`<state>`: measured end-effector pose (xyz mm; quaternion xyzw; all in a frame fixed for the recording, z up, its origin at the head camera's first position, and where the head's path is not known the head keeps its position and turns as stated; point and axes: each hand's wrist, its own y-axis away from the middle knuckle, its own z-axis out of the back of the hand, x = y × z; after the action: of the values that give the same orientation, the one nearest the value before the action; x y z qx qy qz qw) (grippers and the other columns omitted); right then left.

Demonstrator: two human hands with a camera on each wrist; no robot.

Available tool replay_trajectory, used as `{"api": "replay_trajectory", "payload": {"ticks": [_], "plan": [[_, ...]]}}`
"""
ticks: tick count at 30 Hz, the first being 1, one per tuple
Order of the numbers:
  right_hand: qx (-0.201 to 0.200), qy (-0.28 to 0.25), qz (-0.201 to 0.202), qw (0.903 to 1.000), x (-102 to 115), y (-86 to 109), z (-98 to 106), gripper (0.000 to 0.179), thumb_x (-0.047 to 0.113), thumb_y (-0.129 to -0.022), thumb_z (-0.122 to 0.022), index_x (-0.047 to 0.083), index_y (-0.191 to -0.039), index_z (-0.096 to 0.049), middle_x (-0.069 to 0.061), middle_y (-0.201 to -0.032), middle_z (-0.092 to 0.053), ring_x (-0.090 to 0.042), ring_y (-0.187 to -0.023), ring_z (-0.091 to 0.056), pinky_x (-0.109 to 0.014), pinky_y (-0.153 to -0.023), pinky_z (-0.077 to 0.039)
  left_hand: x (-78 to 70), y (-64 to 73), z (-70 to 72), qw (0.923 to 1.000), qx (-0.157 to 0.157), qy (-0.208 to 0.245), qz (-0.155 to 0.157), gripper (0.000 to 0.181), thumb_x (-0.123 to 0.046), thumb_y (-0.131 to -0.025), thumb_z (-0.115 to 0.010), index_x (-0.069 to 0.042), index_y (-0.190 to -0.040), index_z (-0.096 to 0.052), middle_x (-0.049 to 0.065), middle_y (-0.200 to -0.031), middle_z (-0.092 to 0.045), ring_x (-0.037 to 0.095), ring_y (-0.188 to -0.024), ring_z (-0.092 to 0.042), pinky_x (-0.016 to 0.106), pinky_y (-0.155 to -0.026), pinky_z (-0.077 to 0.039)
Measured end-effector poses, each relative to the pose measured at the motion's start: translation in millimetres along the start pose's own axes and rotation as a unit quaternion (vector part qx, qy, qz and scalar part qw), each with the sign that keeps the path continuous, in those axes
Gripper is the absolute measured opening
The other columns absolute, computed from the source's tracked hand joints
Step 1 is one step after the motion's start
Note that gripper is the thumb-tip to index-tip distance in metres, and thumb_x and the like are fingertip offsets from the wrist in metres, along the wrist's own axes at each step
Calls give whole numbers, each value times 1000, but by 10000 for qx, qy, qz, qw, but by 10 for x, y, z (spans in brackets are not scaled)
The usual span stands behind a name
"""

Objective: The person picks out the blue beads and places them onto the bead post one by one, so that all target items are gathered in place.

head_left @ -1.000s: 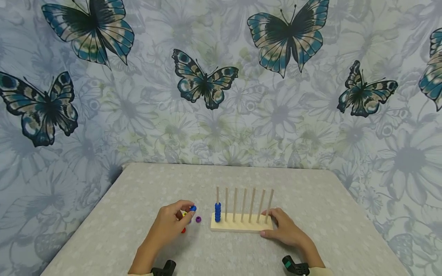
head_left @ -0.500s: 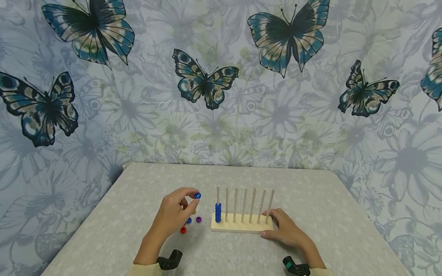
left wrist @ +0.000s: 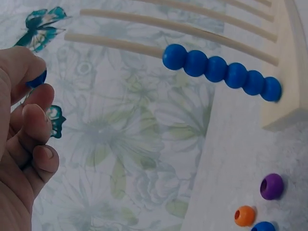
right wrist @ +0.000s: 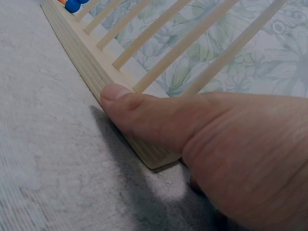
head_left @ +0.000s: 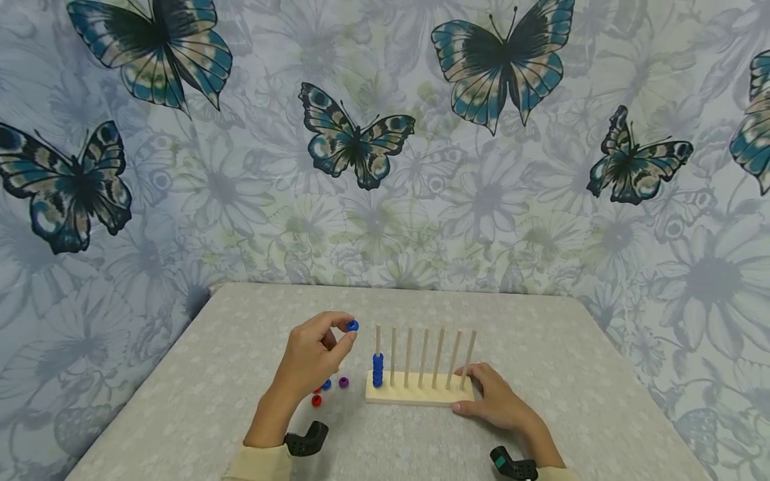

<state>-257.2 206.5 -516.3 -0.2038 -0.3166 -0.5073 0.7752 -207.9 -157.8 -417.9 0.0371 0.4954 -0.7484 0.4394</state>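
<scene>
Between thumb and index finger, my left hand (head_left: 313,351) pinches a blue bead (head_left: 352,325), raised to the left of the leftmost peg's top. The bead's hole shows in the head view; in the left wrist view the fingers mostly cover it. A wooden peg rack (head_left: 421,393) with several upright pegs stands on the table. Its leftmost peg bears a stack of several blue beads (left wrist: 215,69); the other pegs are bare. My right hand (head_left: 496,401) grips the rack's right end, thumb (right wrist: 137,103) along the front edge, the other fingers behind.
Loose beads lie left of the rack: a purple one (head_left: 343,382), a blue one (head_left: 327,384), a red one (head_left: 317,401) and an orange one (left wrist: 244,216). The left hand partly hides this group. A butterfly-patterned wall (head_left: 385,234) rises behind the cloth-covered table (head_left: 511,321).
My left hand has lifted the blue bead from the loose group and carried it up and to the right, towards the leftmost peg. My right hand keeps its grip on the rack.
</scene>
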Motion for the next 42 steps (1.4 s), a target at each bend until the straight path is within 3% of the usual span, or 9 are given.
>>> {"api": "replay_trajectory", "payload": {"ticks": [8, 18, 25, 31, 42], "plan": [[-17, -50, 43, 10000, 10, -10, 3, 58, 46, -77, -84, 25, -125, -59, 1, -119, -56, -16, -111, -52, -46, -99, -45, -83, -128, -39, 9997, -247, 47, -32, 20, -15, -91, -74, -15, -111, -70, -5, -92, -69, 2, -50, -46, 20, -46, -41], [58, -64, 19, 10000, 16, -5, -24, 58, 47, -78, -83, 26, -126, -59, 0, -120, -56, -18, -116, -51, -51, -102, -44, -97, -135, -115, 9989, -319, 322, 93, 20, -15, -91, -73, -17, -111, -70, -6, -93, -68, 5, -53, -46, 21, -48, -42], [-17, 20, 45, 10000, 7, 2, -24, 59, 46, -77, -84, 26, -126, -59, 0, -122, -56, -18, -115, -52, -49, -100, -45, -120, -158, -166, 9986, -388, 345, -123, 20, -16, -92, -73, -15, -112, -72, -4, -94, -71, 1, -52, -45, 18, -45, -40], [-154, 52, 80, 9998, 40, 22, -24, 58, 48, -78, -83, 26, -126, -60, 1, -121, -57, -22, -118, -54, -55, -103, -44, -123, -164, -218, 9987, -229, 420, -163, 22, -18, -94, -72, -13, -115, -71, -2, -96, -72, 0, -52, -46, 17, -44, -40], [-30, -36, -35, 10000, 66, 9, -18, 59, 44, -77, -85, 23, -125, -60, -3, -125, -56, -29, -127, -52, -58, -109, -40, -165, -154, -248, 9992, 43, 347, 175, 22, -23, -95, -70, -17, -117, -71, -6, -96, -73, 0, -50, -45, 19, -42, -40]]}}
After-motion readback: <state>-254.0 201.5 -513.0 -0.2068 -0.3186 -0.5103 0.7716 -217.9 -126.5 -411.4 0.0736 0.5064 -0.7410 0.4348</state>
